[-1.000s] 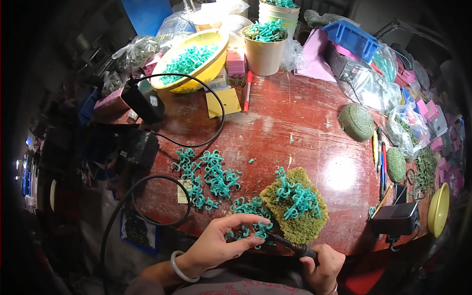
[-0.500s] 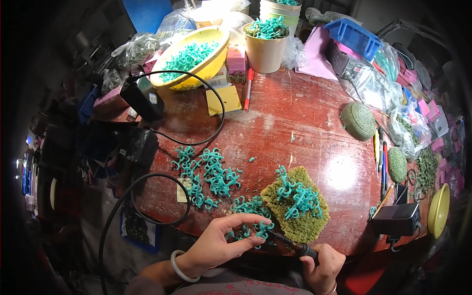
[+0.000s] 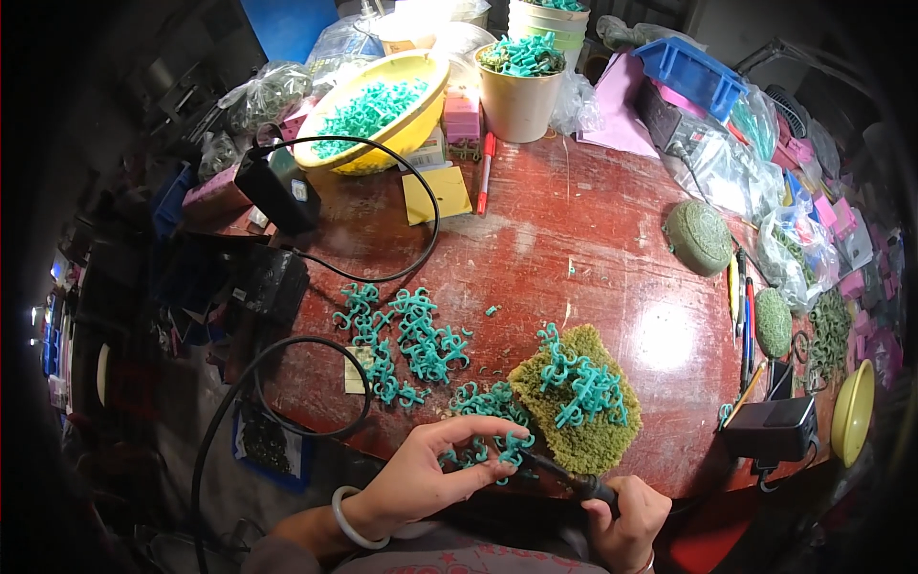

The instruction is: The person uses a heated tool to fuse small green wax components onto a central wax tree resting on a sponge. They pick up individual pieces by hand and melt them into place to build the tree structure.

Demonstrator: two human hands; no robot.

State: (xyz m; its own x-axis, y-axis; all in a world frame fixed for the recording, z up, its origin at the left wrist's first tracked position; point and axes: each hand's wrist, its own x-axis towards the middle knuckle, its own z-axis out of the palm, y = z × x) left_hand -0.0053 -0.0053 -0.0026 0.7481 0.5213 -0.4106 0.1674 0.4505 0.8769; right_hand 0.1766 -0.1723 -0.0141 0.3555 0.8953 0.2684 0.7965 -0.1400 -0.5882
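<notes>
Between the thumb and forefinger of my left hand (image 3: 426, 475) is a small curled teal piece (image 3: 513, 448). My right hand (image 3: 633, 517) grips a pen-shaped tool (image 3: 591, 486) with a thick black handle and a thin dark shaft. Its tip points left and reaches the teal piece, though whether it touches cannot be made out. Just beyond the tool lies a rough yellow-green sponge-like pad (image 3: 595, 450) with a heap of teal pieces (image 3: 585, 390) on it. More teal pieces (image 3: 490, 402) lie on the table beyond my left fingers, some partly hidden by them.
Loose teal pieces (image 3: 421, 335) lie left on the red table (image 3: 535, 249). A black cable (image 3: 435, 206) loops there. Behind are a yellow basin (image 3: 421, 120) and a white bucket (image 3: 516, 107). Green round blocks (image 3: 698, 237), pens (image 3: 749, 325) and a black box (image 3: 771, 426) sit at right.
</notes>
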